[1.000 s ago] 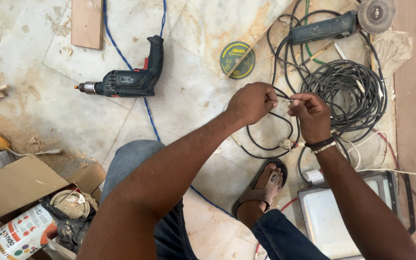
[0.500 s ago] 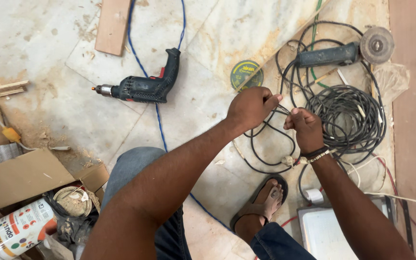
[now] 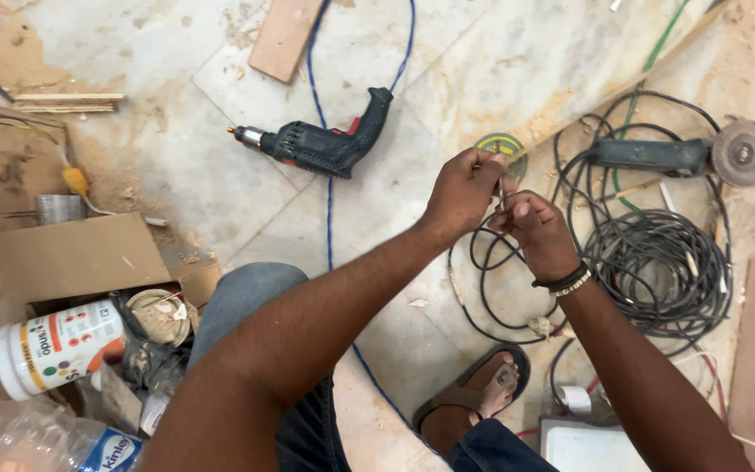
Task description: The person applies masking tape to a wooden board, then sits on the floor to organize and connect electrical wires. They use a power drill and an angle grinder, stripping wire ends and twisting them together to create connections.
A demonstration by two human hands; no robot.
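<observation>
Left hand (image 3: 463,190), right hand (image 3: 530,229) pinched together

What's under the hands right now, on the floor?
Beneath the left hand and right hand lie a round green-and-yellow disc, partly covered, and loops of black cable. What they pinch is too small to tell.

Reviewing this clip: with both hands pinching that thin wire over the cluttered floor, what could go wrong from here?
1. The left hand and right hand pinch a thin wire by its end; it might prick a fingertip or slip free.
2. The coiled black cable loops close by the sandalled foot, a likely snag.
3. The angle grinder lies with its disc exposed near the work.
</observation>
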